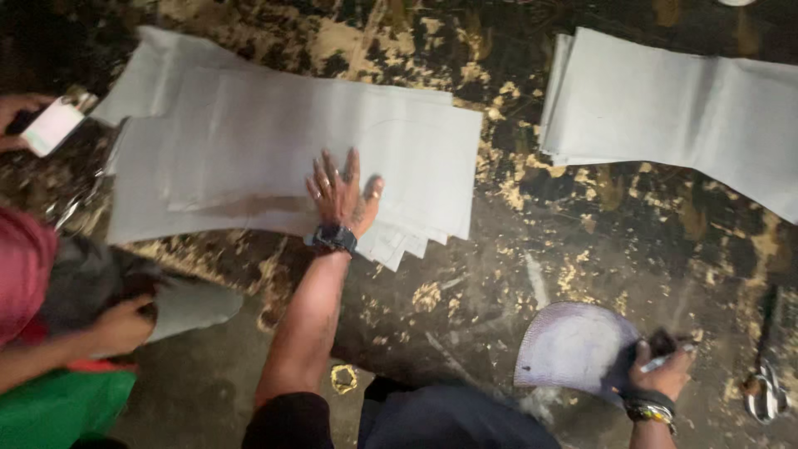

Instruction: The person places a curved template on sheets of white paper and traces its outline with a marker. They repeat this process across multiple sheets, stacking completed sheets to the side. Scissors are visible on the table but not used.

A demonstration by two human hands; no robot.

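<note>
Packages, labels, signs, screens: one possible item.
Small white rectangular packet or card, far left edge, held in a co-worker's hand; kind unclear.

A single view from a camera worn on the person's head, looking steeply down at a dark, gold-flecked floor from close range, about arm's reach. The person's own arms enter from the bottom edge, with their lap just below. Another person's arms show at the left edge. No second view shares the scene.

Grey fabric stack flat, floor.
</note>
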